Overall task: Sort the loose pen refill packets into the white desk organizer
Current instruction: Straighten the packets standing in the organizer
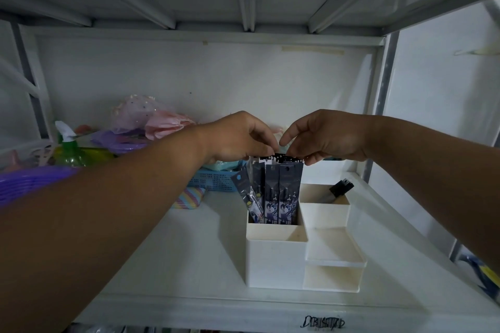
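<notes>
Left hand and right hand are pinching upright refill packets in organizer; loose outer packet is risking tipping out.

The white desk organizer looks to be smooth matt plastic, slightly yellowed on inner walls. Pen refill packets are seen in glossy printed plastic film w/ dark card-like headers at the top edge. The shelf surface is painted white, smooth, w/ a faint sheen; shelf frame & underside ribs above look like painted metal, matt. A blue basket is perforated hard plastic. A purple basket is ribbed plastic, semi-glossy. A green bottle is translucent glossy plastic. Pink bags appear as thin crinkled film, partly sheer.
</notes>
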